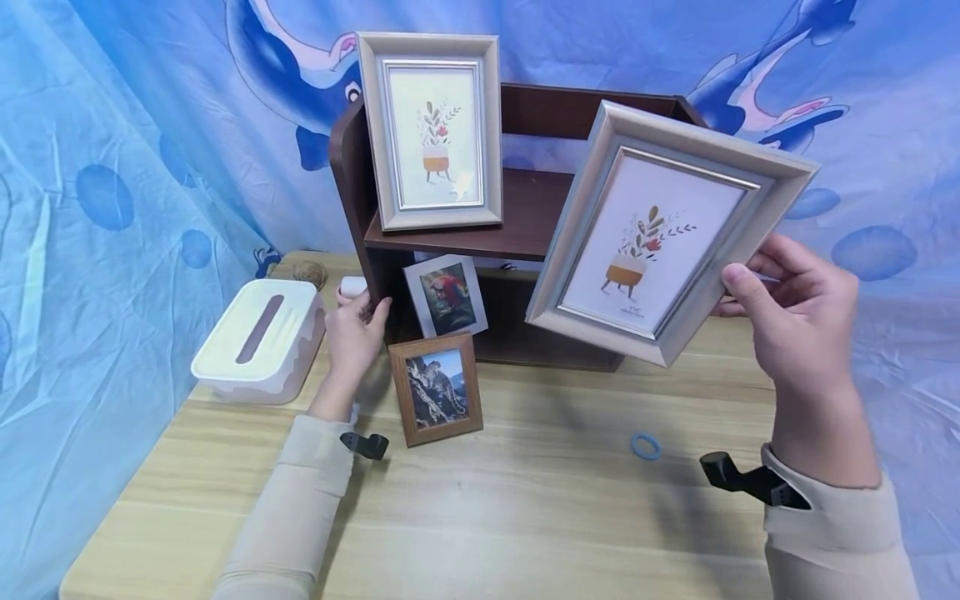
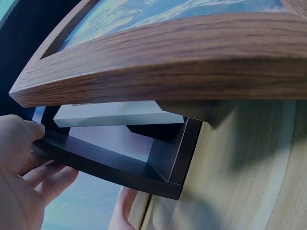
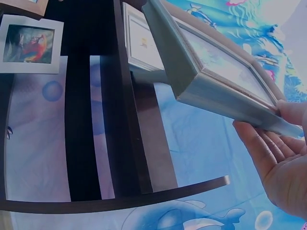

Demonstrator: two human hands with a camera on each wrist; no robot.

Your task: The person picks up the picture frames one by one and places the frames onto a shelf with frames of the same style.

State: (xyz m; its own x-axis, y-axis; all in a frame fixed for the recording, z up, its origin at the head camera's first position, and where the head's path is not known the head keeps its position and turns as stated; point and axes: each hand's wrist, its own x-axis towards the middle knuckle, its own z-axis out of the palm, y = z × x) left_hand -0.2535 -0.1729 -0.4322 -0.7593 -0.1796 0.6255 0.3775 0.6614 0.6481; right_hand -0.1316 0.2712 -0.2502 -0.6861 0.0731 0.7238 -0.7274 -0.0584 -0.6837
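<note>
My right hand (image 1: 802,317) pinches the lower right edge of a large beige picture frame (image 1: 757,196), thumb in front and fingers behind. The frame is tilted and held up before the right part of a dark brown shelf (image 1: 536,212). In the right wrist view this frame (image 3: 225,98) shows from below. My left hand (image 1: 352,337) grips the front edge of the shelf's left side panel; in the left wrist view the thumb and fingers (image 2: 56,175) lie on either side of that panel (image 2: 110,170). A matching beige frame (image 1: 492,133) stands on the upper board at the left.
A white frame with a parrot picture (image 1: 480,308) leans in the lower compartment. Before it stands a brown wooden frame (image 1: 435,437) with a leopard picture. A white lidded box (image 1: 217,337) and a twine ball (image 1: 309,272) sit left, a blue ring (image 1: 645,447) at right.
</note>
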